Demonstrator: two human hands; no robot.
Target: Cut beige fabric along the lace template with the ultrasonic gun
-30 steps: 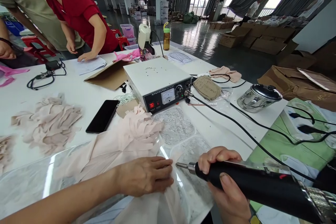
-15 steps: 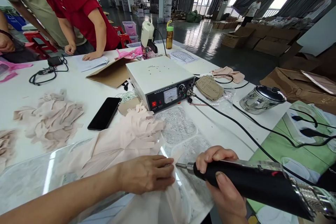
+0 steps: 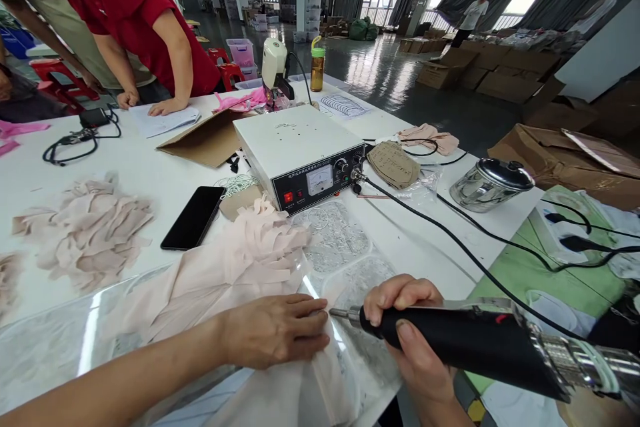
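My left hand (image 3: 280, 332) lies flat on thin beige fabric (image 3: 195, 283), fingers stretched out and pressing it onto a clear sheet over the table. My right hand (image 3: 413, 327) grips a black handheld ultrasonic welding gun (image 3: 465, 337). Its thin metal tip points left, close to the fingertips of my left hand at the fabric's edge. Whether the tip touches the fabric I cannot tell. Behind my hands, cut strips (image 3: 270, 233) of the same fabric are bunched together.
A white control box (image 3: 300, 153) with a black front stands mid-table, its cable running right. A phone (image 3: 194, 217) and a fabric pile (image 3: 95, 230) lie left. A metal pot (image 3: 487, 187) stands near the right edge. A person in red (image 3: 145, 20) leans on the far side.
The view has shifted slightly, so most things sit a little further left. Both hands, the fabric and the gun keep nearly the same places relative to each other.
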